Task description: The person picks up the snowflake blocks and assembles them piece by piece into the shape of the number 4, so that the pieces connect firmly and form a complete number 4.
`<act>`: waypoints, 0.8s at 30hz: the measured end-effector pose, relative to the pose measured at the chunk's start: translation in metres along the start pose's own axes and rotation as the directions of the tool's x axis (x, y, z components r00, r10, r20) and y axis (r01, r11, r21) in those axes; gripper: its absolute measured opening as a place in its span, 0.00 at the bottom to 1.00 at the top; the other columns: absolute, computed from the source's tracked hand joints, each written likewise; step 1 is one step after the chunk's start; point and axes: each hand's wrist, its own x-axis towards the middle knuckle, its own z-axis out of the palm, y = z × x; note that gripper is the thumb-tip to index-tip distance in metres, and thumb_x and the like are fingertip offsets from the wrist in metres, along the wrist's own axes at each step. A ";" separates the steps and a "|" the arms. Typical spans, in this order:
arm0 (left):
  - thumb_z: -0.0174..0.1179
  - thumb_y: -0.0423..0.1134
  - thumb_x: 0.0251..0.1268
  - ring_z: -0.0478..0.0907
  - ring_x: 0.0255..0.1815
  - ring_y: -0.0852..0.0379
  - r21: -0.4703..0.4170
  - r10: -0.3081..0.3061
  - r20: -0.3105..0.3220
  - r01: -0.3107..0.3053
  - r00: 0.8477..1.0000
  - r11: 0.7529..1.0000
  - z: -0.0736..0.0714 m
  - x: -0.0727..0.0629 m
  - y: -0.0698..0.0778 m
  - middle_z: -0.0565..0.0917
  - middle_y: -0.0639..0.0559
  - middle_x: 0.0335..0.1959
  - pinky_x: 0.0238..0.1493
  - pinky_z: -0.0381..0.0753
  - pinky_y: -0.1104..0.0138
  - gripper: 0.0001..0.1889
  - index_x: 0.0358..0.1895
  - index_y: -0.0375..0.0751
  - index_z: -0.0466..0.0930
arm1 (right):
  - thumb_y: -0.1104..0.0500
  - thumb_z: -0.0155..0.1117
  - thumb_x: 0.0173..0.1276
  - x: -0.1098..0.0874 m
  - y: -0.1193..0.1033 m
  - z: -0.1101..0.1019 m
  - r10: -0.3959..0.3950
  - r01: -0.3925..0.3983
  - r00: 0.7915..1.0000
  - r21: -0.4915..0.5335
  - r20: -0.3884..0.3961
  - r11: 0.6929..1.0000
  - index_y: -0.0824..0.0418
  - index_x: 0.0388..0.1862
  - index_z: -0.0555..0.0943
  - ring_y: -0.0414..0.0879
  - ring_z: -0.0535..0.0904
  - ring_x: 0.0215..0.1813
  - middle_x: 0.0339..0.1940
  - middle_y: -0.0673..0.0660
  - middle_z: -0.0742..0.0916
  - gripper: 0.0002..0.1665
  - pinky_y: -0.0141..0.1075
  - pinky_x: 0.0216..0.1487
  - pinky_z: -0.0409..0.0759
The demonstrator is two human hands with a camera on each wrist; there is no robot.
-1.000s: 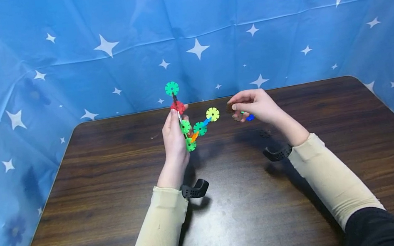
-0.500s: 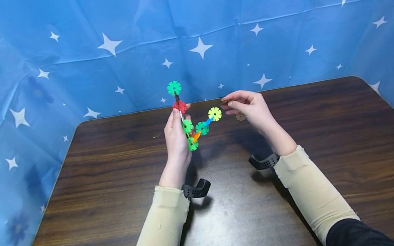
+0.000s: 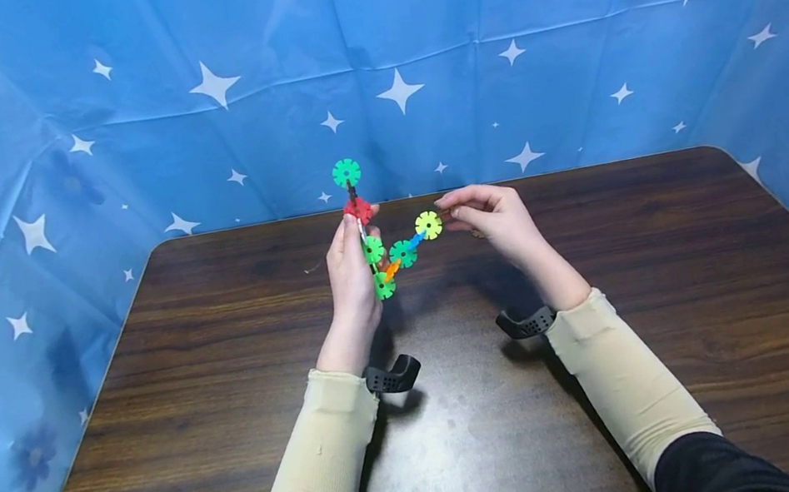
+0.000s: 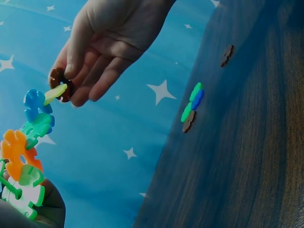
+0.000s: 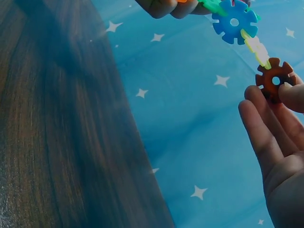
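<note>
My left hand (image 3: 352,277) grips a chain of slotted plastic building discs by its red and green part. From there the chain bends up to the right through an orange disc (image 4: 17,151), a teal disc (image 3: 403,254) and a blue disc (image 5: 234,22) to a yellow disc (image 3: 428,225) at the end. A green disc (image 3: 346,173) tops the other end, above the red disc (image 3: 358,211). Between thumb and fingers, my right hand (image 3: 497,219) pinches a brown disc (image 5: 275,80). Its notched edge meets the yellow disc's edge, the two set crosswise.
In the left wrist view, loose green (image 4: 195,92), blue (image 4: 197,100) and brown discs (image 4: 189,121) lie close together on the dark wooden table (image 3: 239,436). Another brown disc (image 4: 227,55) lies apart. A blue star-patterned cloth (image 3: 259,38) hangs behind the table.
My right hand has moved left with the brown disc, up to the yellow disc at the chain's end. The left hand and the chain have stayed almost in place.
</note>
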 end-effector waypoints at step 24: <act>0.43 0.51 0.78 0.62 0.23 0.61 0.018 -0.001 -0.045 0.002 0.999 1.000 0.000 0.001 -0.001 0.69 0.54 0.26 0.22 0.62 0.73 0.23 0.55 0.36 0.79 | 0.75 0.61 0.65 -0.001 0.009 0.005 -0.135 0.135 0.991 -0.163 0.012 0.977 0.76 0.42 0.83 0.41 0.85 0.40 0.44 0.66 0.86 0.08 0.42 0.45 0.83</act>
